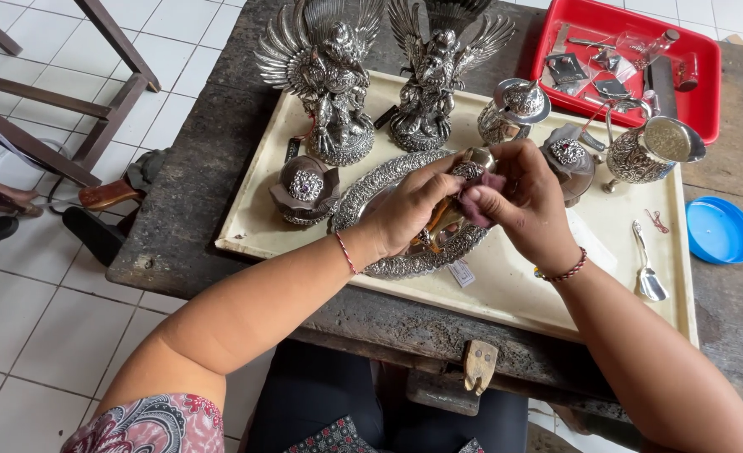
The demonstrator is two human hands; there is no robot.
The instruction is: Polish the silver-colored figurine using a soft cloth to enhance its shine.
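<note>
1. Surface: a dark, weathered wooden table (195, 193) stands on a floor of white tiles (44, 335); brown wooden frames (61, 101) stand at upper left.
2. On the table lies one cream rectangular tray (556, 294) with a plain matte face; beyond it, one red plastic tray (707, 109) holds small tools and packets, too small to tell apart. One blue round lid (721, 230) lies at the right edge.
3. Two ornate silver winged figures (329, 75) stand upright at the back of the cream tray, their surfaces densely embossed.
4. One oval silver platter (380, 189) with a chased rim lies at centre, beneath the hands.
5. Two dark, domed boxes with silver filigree tops: one (304, 190) left of the platter, one (566, 155) to its right.
6. One lidded silver pot (510, 109), one silver jug (652, 151) and one silver spoon (646, 273) complete the set.
7. The left hand (409, 210) grips a small silver ornament (470, 168) above the platter.
8. The right hand (526, 201) is closed, pinching a pinkish cloth (474, 205) against the ornament.
9. Each wrist bears one red bracelet (566, 273).
</note>
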